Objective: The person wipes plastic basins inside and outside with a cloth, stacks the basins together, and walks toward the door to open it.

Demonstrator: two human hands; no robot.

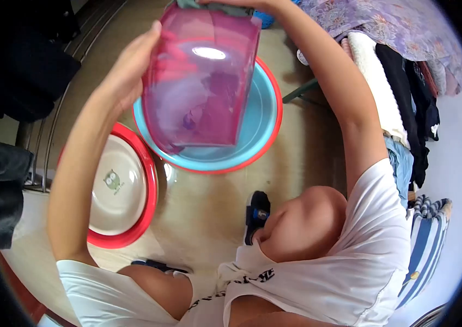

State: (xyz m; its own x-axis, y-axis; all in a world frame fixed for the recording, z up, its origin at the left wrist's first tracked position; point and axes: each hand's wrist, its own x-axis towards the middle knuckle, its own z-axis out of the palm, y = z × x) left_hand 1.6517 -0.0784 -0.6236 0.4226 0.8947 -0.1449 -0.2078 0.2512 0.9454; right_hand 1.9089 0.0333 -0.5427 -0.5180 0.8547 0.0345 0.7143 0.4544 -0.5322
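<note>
A translucent purple-pink plastic bin (204, 82) is tipped up over a light-blue basin (256, 120) with a red rim. My left hand (133, 68) grips the bin's left side, thumb on the edge, with the fingers showing dimly through the plastic. At the top edge of the view, my right hand (242, 3) is on a grey-green cloth (187, 4) at the bin's upper rim; most of its fingers are cut off. Something darker shows through the bin wall, too blurred to name.
A red-rimmed white basin (122, 185) with a green owl print stands on the floor at left. A metal rack (51, 120) with dark clothes is beyond it. At right are folded clothes (372, 82), a floral purple cloth (389, 22) and a striped bag (427, 245).
</note>
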